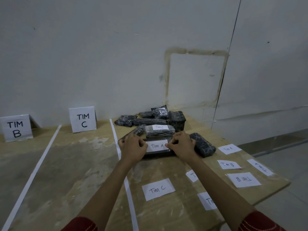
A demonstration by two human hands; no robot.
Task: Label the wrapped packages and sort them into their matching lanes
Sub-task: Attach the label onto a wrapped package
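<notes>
I am working on the flat package, which is lying on the tabletop just right of the nearer tape line. It is sitting outside the lane headed by the TIM C sign. A white TIM A label is lying on its upper face.

My left hand is gripping the left end of the flat package, with the fingers curled over it and the thumb resting by the label's left edge. My right hand is pinching the label's right edge between thumb and curled fingers. Whether the label is adhering fully, I cannot tell.

Just behind the flat package, a Tim C package is lying with its label facing up. Behind that, a pile of unlabelled packages is sitting near the wall. One rounded dark package is lying just beside my right hand.

Loose slips are lying on the right part of the tabletop:
- a Tim C slip, nearest to me
- a Tim A slip
- a Tim B slip
- an inverted Tim B slip

At far left, the TIM B sign is standing upright. A farther tape line is dividing its lane from the TIM C lane.
</notes>
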